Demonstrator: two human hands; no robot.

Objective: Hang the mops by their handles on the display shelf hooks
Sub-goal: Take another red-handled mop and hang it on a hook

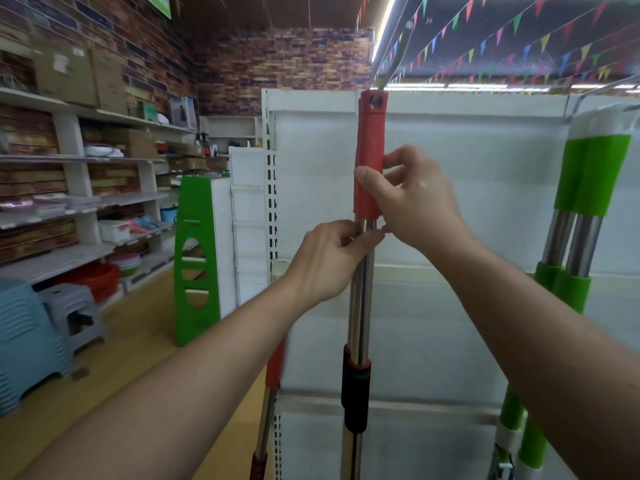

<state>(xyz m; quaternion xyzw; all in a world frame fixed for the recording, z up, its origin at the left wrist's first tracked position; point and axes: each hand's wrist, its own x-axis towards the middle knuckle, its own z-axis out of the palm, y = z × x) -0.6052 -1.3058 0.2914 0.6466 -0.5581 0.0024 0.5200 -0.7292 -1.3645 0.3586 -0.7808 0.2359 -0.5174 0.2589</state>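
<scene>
**A:** Go on, where was the mop?

**B:** Dead ahead of me! The red mop handle (369,161) hung upright against the white back panel of the display shelf (467,202). As far as I could see, the metal hook (394,60) up at twelve o'clock ran through the hole at its top.

**A:** And your hands?

**B:** Both were clamped on it. My right hand (415,199) was curled round the red grip, with the thumb laid across the front. My left hand (329,261) sat just below, pinching the steel pole (360,299) where it left the grip. The two hands were close together, all but touching.

**A:** What was further down?

**B:** A black collar (355,389) ringed the pole towards six o'clock, and what looked like a second pole ran just behind the first.

**A:** Anything else hanging there?

**B:** The green-handled mops (588,174) were over at three o'clock, well apart from mine.

**A:** And off to the other side?

**B:** A green step stool (197,254) stood at nine o'clock, with a stack of blue plastic stools (27,341) on the floor at eight
</scene>
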